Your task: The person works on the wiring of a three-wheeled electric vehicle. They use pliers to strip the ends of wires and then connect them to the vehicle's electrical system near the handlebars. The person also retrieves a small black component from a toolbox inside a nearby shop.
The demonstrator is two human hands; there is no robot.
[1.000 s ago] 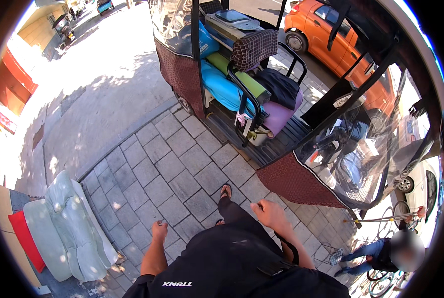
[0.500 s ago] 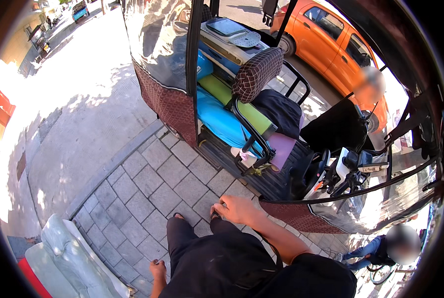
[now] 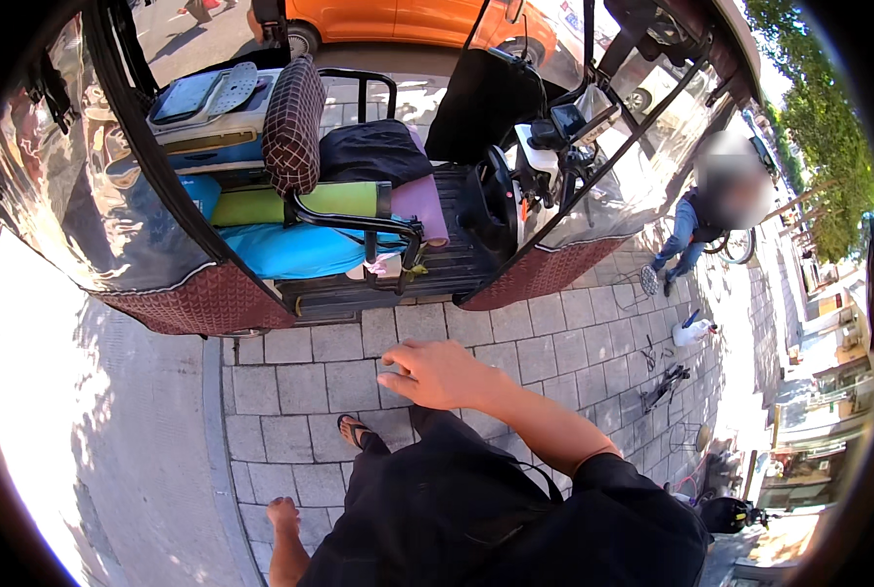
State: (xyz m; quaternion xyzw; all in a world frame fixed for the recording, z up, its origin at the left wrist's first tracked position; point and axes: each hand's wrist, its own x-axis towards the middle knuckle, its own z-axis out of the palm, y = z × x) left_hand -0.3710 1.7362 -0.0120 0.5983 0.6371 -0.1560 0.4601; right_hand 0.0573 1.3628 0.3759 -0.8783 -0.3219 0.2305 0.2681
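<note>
The open-sided vehicle of maroon quilted panels and clear plastic sheeting (image 3: 197,298) stands right in front of us, its doorway facing us. Nearest, our bare left hand (image 3: 283,514) hangs low over the paving, fingers curled; we cannot tell whether its grip is apart or together. Our bare right hand (image 3: 435,374) reaches forward, back uppermost, between us and the doorway; its grip is loose, thumb and bent fingers apart, with nothing held that we can see. Below it we see our foot in a black thong sandal (image 3: 354,428) on grey rectangular paving slabs (image 3: 258,389).

Inside the vehicle, a black tubular metal rail (image 3: 344,217) crosses in front of a bright blue fabric bundle (image 3: 295,251) and a lime-green rolled mat (image 3: 261,205). Behind these lie a dark, crumpled cloth (image 3: 368,155) and, at their right, a lilac roll (image 3: 418,207). A brown checked, padded cushion (image 3: 293,125) stands upright to the left of the cloth. On our right, farther along the paving, we see a person in blue jeans (image 3: 687,230) near a white plastic container (image 3: 691,333). Beyond the vehicle is an orange car (image 3: 408,22).
</note>
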